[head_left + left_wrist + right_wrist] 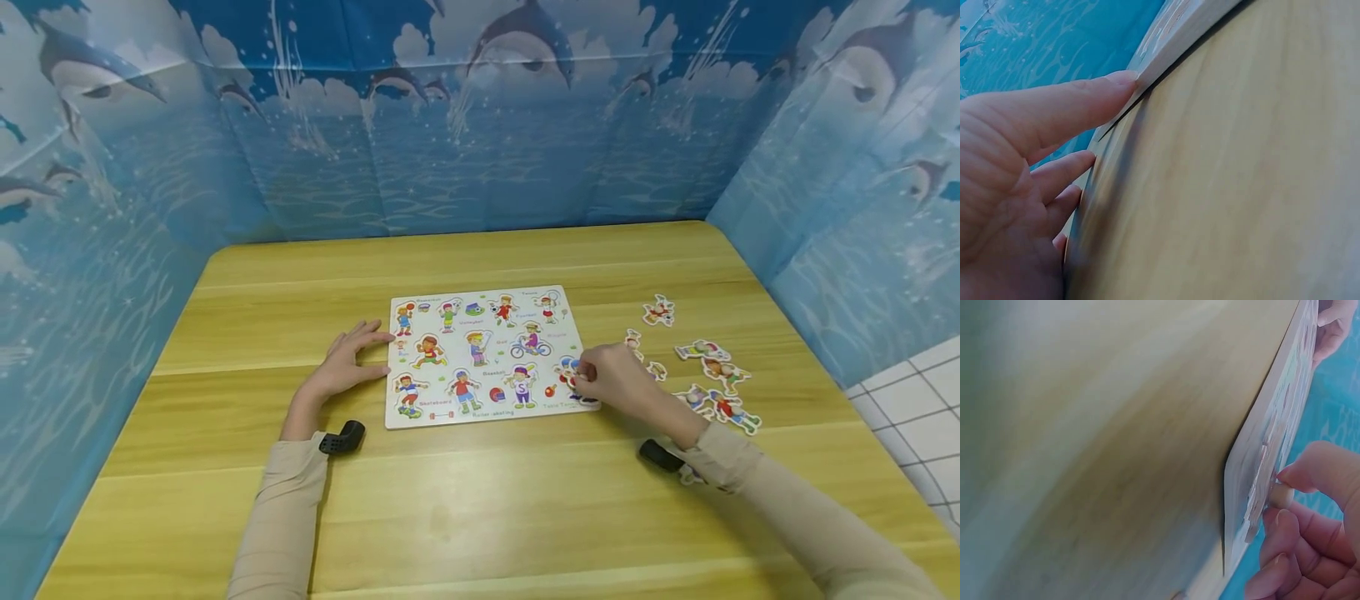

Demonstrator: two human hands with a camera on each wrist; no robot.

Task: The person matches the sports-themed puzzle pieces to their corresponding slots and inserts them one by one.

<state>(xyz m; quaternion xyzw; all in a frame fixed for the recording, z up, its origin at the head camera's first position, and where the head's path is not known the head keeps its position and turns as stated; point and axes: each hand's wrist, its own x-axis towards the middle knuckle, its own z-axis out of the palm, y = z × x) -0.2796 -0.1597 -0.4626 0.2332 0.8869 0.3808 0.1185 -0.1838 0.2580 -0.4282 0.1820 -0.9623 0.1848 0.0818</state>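
Head view, puzzle piece (568,367) pinched under right grip (615,377), left grip (345,363) relaxed, touching puzzle board (456,354)

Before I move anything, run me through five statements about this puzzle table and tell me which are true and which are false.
1. The right hand pinches a small knob. True.
2. The left hand rests in the middle of the board. False: it is at the board's left edge.
3. Several loose pieces lie to the right of the board. True.
4. The curtain behind the table is printed with trees and houses. False: it shows dolphins leaping from water.
5. Both sleeves are beige. True.
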